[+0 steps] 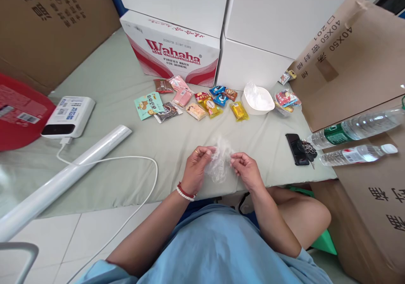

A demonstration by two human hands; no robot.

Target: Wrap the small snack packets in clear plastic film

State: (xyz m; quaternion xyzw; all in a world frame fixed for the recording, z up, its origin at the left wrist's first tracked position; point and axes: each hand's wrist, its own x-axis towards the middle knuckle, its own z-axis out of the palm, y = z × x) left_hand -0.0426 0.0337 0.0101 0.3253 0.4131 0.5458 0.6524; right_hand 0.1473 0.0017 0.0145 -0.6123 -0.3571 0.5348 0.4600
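Observation:
A thin clear plastic bag (220,162) is stretched between my two hands, just above the cloth near the front edge. My left hand (199,166) pinches its left side, and my right hand (247,168) pinches the right side. Beyond the bag lie several wrapped snacks: a yellow packet (239,111), a pale biscuit packet (195,111), blue packets (220,98), pink packets (182,96) and a green pouch (148,105). A white bowl (268,106) with crumpled clear plastic (253,94) in it stands behind, with a small tub of snacks (287,103) to its right.
A phone (295,149) with keys (308,150) lies at right, beside two water bottles (357,128). At left are a white device (69,115), its cable (126,158) and a long plastic-wrapped roll (72,178). Cartons (174,52) stand along the back.

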